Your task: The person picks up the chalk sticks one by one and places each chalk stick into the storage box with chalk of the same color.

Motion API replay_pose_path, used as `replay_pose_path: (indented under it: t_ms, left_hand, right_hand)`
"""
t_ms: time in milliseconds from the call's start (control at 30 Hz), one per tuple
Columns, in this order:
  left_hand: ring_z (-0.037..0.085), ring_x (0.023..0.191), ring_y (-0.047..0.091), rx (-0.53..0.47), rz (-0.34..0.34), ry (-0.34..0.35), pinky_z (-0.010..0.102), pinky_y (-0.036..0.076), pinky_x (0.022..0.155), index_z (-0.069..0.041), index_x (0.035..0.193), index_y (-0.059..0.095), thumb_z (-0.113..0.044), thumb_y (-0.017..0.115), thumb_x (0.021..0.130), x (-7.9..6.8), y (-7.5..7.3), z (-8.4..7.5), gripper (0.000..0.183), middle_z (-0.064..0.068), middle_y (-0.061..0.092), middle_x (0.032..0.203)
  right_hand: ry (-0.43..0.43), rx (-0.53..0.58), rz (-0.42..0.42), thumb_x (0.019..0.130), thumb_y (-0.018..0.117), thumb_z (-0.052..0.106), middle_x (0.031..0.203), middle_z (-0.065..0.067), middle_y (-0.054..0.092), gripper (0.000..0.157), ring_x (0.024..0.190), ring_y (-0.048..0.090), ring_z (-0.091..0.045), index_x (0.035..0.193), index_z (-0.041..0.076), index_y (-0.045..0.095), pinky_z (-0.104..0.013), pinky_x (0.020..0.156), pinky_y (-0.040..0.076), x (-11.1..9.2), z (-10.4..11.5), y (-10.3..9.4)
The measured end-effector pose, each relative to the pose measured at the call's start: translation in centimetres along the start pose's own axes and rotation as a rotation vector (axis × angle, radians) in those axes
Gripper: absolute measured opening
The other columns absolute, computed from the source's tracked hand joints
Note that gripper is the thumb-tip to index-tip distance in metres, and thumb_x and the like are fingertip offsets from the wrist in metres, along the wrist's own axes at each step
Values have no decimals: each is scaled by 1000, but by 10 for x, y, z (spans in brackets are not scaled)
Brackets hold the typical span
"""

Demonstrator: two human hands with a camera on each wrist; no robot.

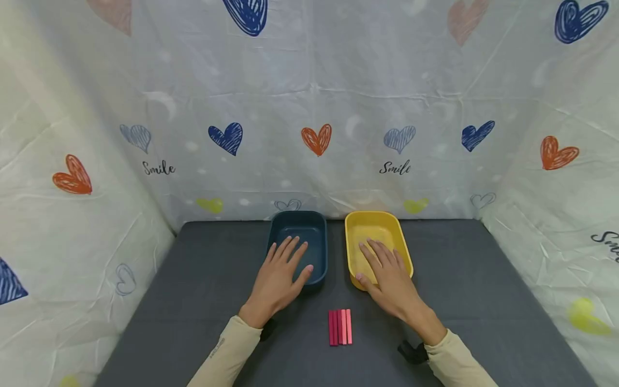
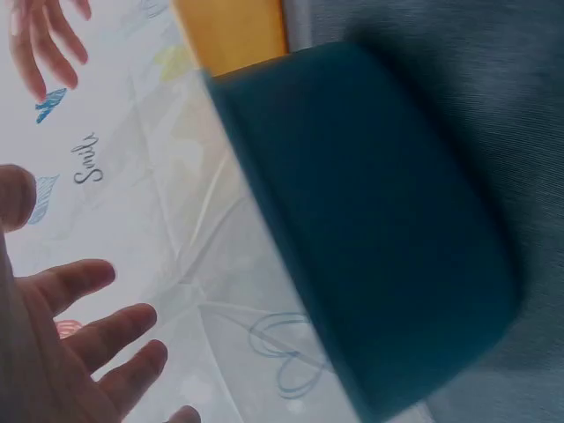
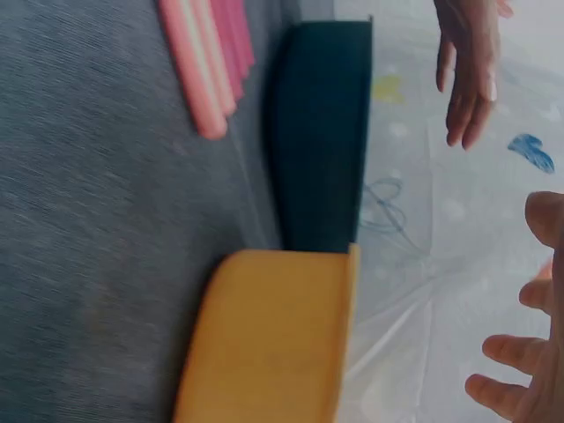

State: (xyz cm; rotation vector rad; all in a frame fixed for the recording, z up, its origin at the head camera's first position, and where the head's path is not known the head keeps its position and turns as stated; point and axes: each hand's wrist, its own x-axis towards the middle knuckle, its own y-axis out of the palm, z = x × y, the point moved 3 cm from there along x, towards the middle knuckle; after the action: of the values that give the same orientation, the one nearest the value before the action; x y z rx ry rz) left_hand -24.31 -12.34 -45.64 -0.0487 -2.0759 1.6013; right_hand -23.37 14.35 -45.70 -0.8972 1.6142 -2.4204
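Observation:
My left hand [image 1: 276,280] is spread over the near left part of a dark blue tray [image 1: 313,232], its fingers straight and apart. Over the near half of a yellow tray [image 1: 369,221] hangs my right hand [image 1: 393,284], also with spread fingers. Both wrist views show the hands raised above the rims, with nothing in them. On the table in front of the trays lies a row of several slim sticks [image 1: 340,327], dark crimson at the left and lighter pink at the right. The near ends of both trays are partly hidden by the hands.
The trays stand side by side at the back of a dark grey cloth-covered table [image 1: 208,301], with a narrow gap between them. A white curtain [image 1: 271,172] printed with hearts hangs behind and along both sides. Dark straps [image 1: 412,352] sit at the wrists.

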Motion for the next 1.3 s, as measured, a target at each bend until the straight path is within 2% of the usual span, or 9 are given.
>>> replay_pose_path:
  t_ms: [200, 333, 533, 733, 967, 1100, 1300]
  left_hand:
    - [26, 149, 30, 5, 6, 16, 52, 22, 122, -19, 151, 39, -50, 45, 101, -16, 3, 6, 59, 8, 40, 156]
    - [28, 145, 36, 20, 11, 32, 53, 25, 120, -18, 149, 43, -49, 46, 101, -25, 7, 10, 57, 9, 44, 153]
    - [29, 141, 41, 55, 29, 36, 61, 22, 118, -21, 148, 46, -50, 45, 101, -35, 12, 17, 55, 8, 49, 149]
    - [28, 134, 47, 73, 29, 35, 64, 25, 115, -23, 144, 50, -51, 48, 100, -41, 14, 26, 53, 6, 52, 144]
    - [29, 130, 49, 96, 94, 0, 60, 34, 112, -23, 141, 53, -52, 47, 100, -47, 15, 32, 51, 7, 55, 140]
    - [29, 127, 52, 120, 104, 4, 58, 36, 111, -21, 138, 56, -52, 47, 100, -49, 18, 37, 50, 7, 57, 136]
    - [28, 122, 52, 117, 121, 30, 58, 36, 110, -18, 132, 60, -49, 48, 100, -47, 24, 42, 46, 8, 60, 128]
  right_hand:
    - [-69, 12, -45, 96, 60, 42, 153, -9, 40, 66, 140, 38, -31, 152, 17, 37, -58, 115, 28, -16, 7, 3]
    - [-49, 24, -19, 95, 62, 42, 151, -5, 42, 66, 137, 41, -29, 152, 23, 36, -57, 109, 34, -28, 10, 8]
    - [-12, 48, 44, 94, 64, 41, 148, -2, 44, 63, 134, 46, -26, 149, 22, 41, -55, 105, 38, -46, 16, 16]
    - [-12, 72, 94, 95, 62, 41, 147, -1, 47, 60, 134, 46, -25, 149, 23, 43, -52, 105, 40, -54, 21, 23]
    - [48, 146, 202, 94, 62, 46, 147, -1, 47, 64, 133, 46, -21, 150, 24, 40, -52, 103, 41, -61, 24, 32]
    - [67, 182, 242, 90, 65, 49, 146, -3, 47, 70, 132, 47, -23, 149, 20, 42, -54, 103, 41, -64, 24, 37]
    - [73, 188, 345, 88, 67, 52, 148, -4, 44, 75, 132, 46, -25, 150, 18, 40, -57, 102, 40, -65, 18, 46]
